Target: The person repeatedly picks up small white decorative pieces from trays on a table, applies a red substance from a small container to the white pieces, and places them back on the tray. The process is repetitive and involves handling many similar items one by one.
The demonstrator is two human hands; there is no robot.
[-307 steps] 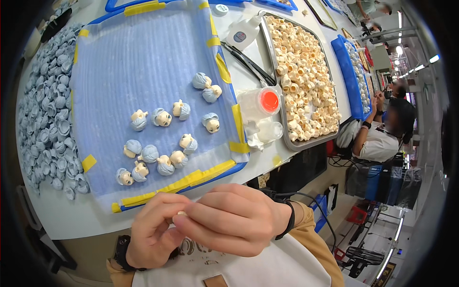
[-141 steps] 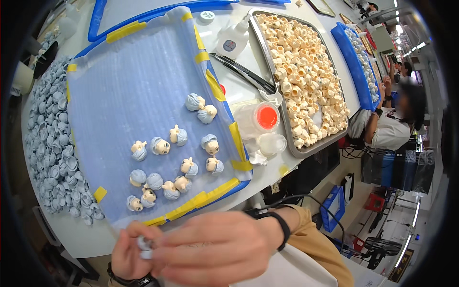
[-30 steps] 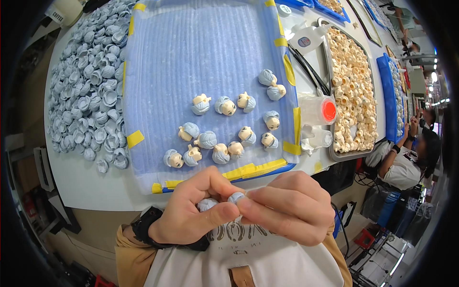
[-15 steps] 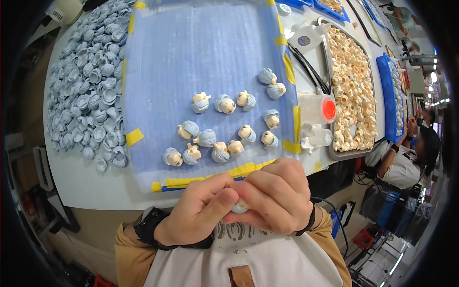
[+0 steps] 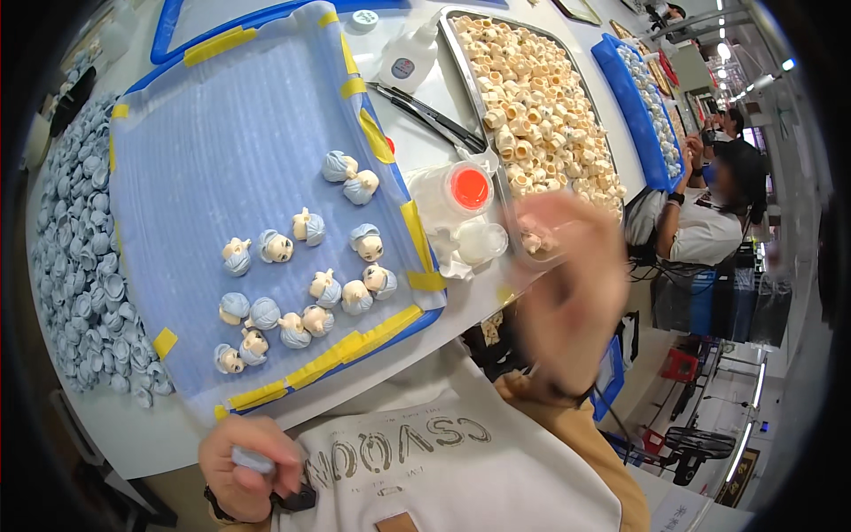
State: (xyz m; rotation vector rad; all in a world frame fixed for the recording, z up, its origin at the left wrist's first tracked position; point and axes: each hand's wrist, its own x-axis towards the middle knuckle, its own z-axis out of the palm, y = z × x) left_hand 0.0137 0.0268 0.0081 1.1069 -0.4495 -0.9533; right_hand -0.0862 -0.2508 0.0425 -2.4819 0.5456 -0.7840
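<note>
Low at the left, in front of the apron, my left hand (image 5: 248, 465) is closed around a light-blue doll hair piece (image 5: 253, 459); whether a face part is joined to it is hidden. My right hand (image 5: 572, 293) is smeared by motion at the near end of a metal tray (image 5: 486, 93) of hollow cream doll head parts (image 5: 541, 106). Its fingers cannot be read clearly. Several doll heads with blue hair (image 5: 277, 246) lie in loose rows on a blue tray lined with translucent sheet (image 5: 213, 151), its edges taped yellow.
Loose blue hair pieces (image 5: 84, 266) are heaped at the left. Between the trays are a white squeeze bottle (image 5: 409, 58), black tweezers (image 5: 434, 115) and a clear tub with a red-orange top (image 5: 470, 188). Another person (image 5: 709, 204) sits at the right by a blue bin (image 5: 634, 115).
My hands have parted. The left moved down and left with the blue piece; the right swung right to the cream parts. The view has turned and shifted right.
</note>
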